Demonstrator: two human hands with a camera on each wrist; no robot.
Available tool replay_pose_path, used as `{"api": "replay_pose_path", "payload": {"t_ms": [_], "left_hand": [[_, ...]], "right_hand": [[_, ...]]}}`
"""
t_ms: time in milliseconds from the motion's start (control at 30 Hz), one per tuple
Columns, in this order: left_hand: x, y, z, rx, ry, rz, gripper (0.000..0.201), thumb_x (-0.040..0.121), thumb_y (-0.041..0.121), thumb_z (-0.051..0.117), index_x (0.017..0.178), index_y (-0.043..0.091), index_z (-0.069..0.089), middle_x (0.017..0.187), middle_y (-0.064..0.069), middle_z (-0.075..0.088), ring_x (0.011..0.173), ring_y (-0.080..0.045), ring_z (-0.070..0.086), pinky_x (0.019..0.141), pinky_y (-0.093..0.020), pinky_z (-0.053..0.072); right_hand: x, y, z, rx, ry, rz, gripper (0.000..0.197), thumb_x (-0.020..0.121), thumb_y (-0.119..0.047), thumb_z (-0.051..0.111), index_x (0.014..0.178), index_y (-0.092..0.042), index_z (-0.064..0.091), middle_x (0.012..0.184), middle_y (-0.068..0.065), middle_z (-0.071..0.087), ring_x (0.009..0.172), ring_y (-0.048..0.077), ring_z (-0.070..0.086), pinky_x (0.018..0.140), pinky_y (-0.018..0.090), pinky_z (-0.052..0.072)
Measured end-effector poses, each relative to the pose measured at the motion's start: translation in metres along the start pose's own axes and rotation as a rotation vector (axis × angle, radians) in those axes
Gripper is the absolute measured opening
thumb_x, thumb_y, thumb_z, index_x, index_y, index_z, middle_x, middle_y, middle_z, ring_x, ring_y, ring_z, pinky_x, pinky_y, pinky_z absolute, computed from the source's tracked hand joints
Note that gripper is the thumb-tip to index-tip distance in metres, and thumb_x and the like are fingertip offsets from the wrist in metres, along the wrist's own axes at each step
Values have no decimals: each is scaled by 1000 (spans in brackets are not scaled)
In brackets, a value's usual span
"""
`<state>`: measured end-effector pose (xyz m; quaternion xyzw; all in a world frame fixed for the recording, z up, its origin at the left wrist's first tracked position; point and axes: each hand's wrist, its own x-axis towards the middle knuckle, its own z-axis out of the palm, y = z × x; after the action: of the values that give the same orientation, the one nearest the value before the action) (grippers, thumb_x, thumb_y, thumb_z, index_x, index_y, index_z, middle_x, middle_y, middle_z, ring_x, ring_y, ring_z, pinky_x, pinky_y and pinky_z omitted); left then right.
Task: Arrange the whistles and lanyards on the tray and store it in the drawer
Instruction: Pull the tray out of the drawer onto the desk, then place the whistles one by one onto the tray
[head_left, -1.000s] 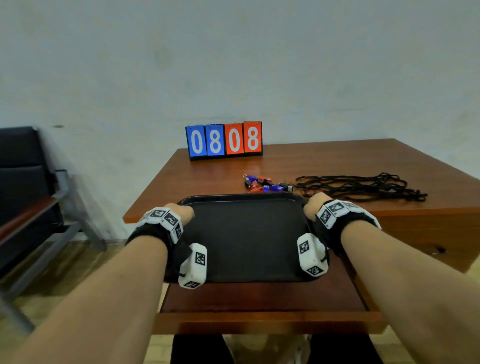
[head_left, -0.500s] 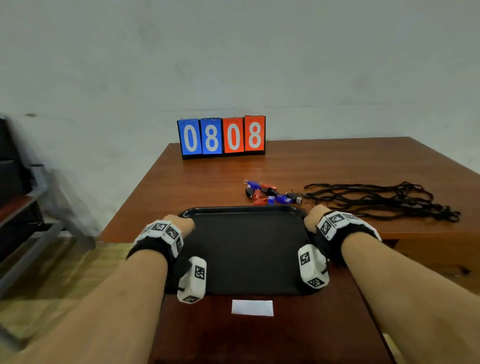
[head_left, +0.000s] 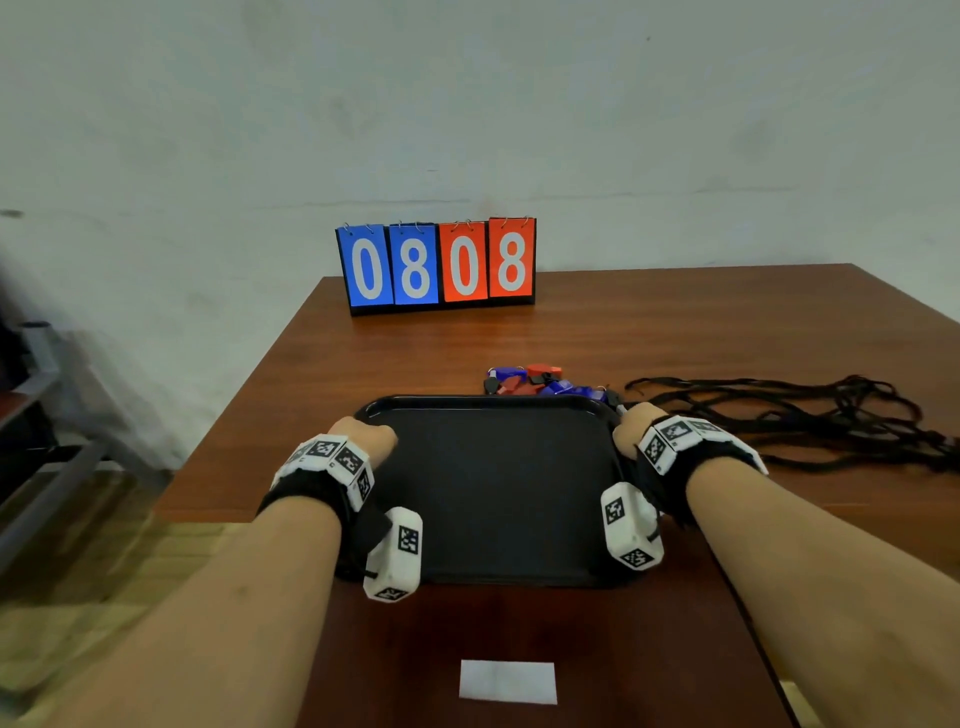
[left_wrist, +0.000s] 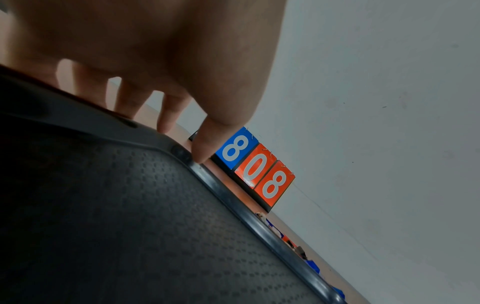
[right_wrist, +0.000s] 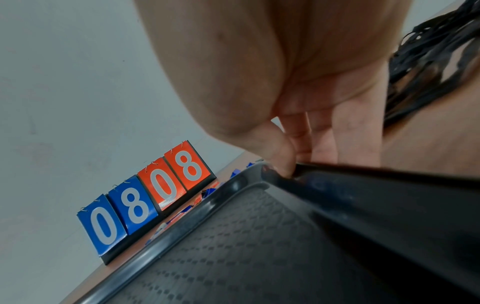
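Both hands, left hand (head_left: 363, 439) and right hand (head_left: 636, 428), grip the tray (head_left: 498, 483) sides, its long axis running away from the person.

Tray (head_left: 498, 488): black, rectangular, textured floor, raised rim; flat on desk (head_left: 649, 332), nothing in it. Whistles (head_left: 540, 382): blue and red, clustered just beyond tray's far rim. Lanyards (head_left: 810, 415): black, tangled, right of tray.

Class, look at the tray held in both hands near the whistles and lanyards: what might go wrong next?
1. The tray's far rim sits close to the whistles; pushing forward may scatter them.
2. The right hand is beside the tangled lanyards, which might snag.
3. The left hand grips only the rim; the tray could tip.
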<state>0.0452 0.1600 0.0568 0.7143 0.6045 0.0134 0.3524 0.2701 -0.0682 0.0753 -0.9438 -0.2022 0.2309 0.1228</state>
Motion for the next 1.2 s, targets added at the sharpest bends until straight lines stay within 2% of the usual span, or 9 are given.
{"api": "replay_pose_path", "payload": {"t_ms": [67, 133, 300, 433, 600, 733, 900, 1067, 1200], "left_hand": [[5, 5, 2, 2, 4, -6, 72, 69, 44, 59, 134, 15, 47, 120, -11, 60, 101, -33, 60, 93, -44, 50], [8, 12, 4, -1, 2, -4, 71, 71, 42, 58, 135, 15, 47, 118, -11, 60, 101, -33, 60, 93, -44, 50], [16, 24, 9, -15, 1, 12, 65, 72, 41, 57, 131, 13, 52, 105, -11, 62, 92, -32, 62, 90, -42, 51], [16, 27, 10, -34, 15, 9, 69, 68, 41, 55, 133, 17, 50, 120, -12, 59, 102, -33, 60, 93, -45, 49], [-6, 40, 4, -99, 109, 102, 64, 78, 32, 57, 140, 20, 43, 141, -11, 44, 123, -34, 48, 102, -47, 42], [-15, 52, 5, -190, 131, 209, 54, 87, 27, 57, 138, 16, 45, 135, -8, 53, 120, -29, 53, 98, -37, 42], [-20, 66, 8, -270, 152, 266, 40, 89, 27, 59, 128, 16, 57, 126, -5, 60, 114, -24, 56, 96, -36, 44], [-17, 77, 13, -321, 136, 302, 37, 90, 27, 59, 125, 15, 60, 125, -3, 60, 116, -22, 55, 96, -35, 42], [-19, 82, 17, -352, 103, 320, 37, 91, 28, 59, 125, 15, 59, 125, -3, 59, 115, -21, 54, 93, -34, 42]], "right_hand": [[8, -5, -1, -43, 1, 8, 29, 96, -19, 45, 116, -4, 60, 105, 12, 64, 105, 29, 60, 83, 35, 46], [14, -12, -3, -100, -2, 15, 20, 97, -18, 42, 101, -7, 57, 81, 6, 58, 87, 26, 61, 73, 30, 45], [26, -22, -7, -50, 29, 65, 21, 95, -20, 47, 102, -7, 62, 78, 7, 57, 77, 26, 54, 69, 29, 42], [25, -25, -9, -45, 28, 69, 19, 94, -17, 47, 98, -6, 62, 69, 6, 52, 70, 24, 53, 66, 28, 41], [15, -29, -21, 6, 72, 46, 15, 92, -17, 50, 83, -7, 54, 66, 5, 50, 56, 17, 46, 49, 26, 36], [11, -33, -32, 66, 107, -1, 25, 92, -15, 49, 68, -7, 51, 71, 6, 54, 57, 19, 47, 52, 27, 38], [13, -38, -43, 119, 126, -92, 20, 91, -15, 51, 95, -3, 67, 87, 10, 61, 75, 26, 54, 66, 27, 42], [24, -43, -43, 266, 114, -115, 26, 90, -14, 53, 103, 2, 69, 91, 14, 69, 77, 27, 62, 72, 34, 52], [26, -49, -38, 258, 93, -126, 26, 92, -17, 53, 105, 1, 68, 104, 17, 71, 98, 32, 68, 84, 38, 55]]}}
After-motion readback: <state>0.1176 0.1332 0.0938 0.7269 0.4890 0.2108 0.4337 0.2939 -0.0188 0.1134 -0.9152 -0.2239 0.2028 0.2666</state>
